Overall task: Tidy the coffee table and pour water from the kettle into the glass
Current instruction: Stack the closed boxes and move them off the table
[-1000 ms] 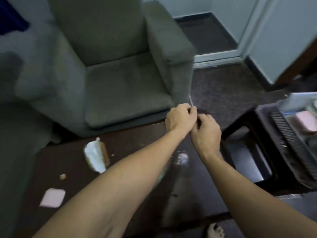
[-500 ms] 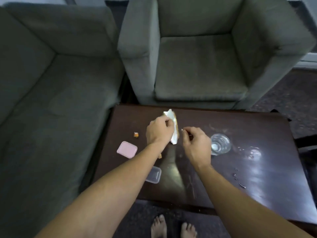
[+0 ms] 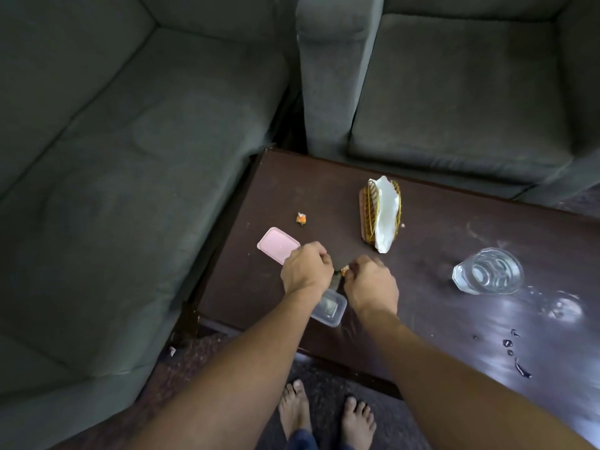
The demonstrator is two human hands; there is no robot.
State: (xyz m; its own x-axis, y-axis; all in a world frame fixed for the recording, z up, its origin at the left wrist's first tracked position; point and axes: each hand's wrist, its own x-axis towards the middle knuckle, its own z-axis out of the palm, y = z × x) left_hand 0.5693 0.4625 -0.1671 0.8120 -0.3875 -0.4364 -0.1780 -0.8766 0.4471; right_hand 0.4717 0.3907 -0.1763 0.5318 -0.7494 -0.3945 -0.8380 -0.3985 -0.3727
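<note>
On the dark coffee table [image 3: 438,323], my right hand [image 3: 370,284] pinches a small orange wrapper [image 3: 344,270] at its fingertips. My left hand [image 3: 306,267] hovers close beside it with its fingers curled; whether it also holds the wrapper is hidden. Just below both hands lies a clear plastic container [image 3: 329,308], partly covered by my left wrist. Its pink lid [image 3: 277,244] lies to the left. A second orange wrapper [image 3: 301,218] lies farther back. The empty glass [image 3: 488,271] stands to the right. No kettle is in view.
A gold wire napkin holder [image 3: 368,207] with white napkins stands behind my hands. Water drops and dark scraps [image 3: 519,368] lie on the table's right part. A grey sofa [image 3: 130,190] borders the table at left, a grey armchair [image 3: 454,92] behind it. My bare feet stand on the carpet.
The view swung from the table's right end and armchair to its left end. My hands came down and toward me, from the napkin holder to over the clear container.
</note>
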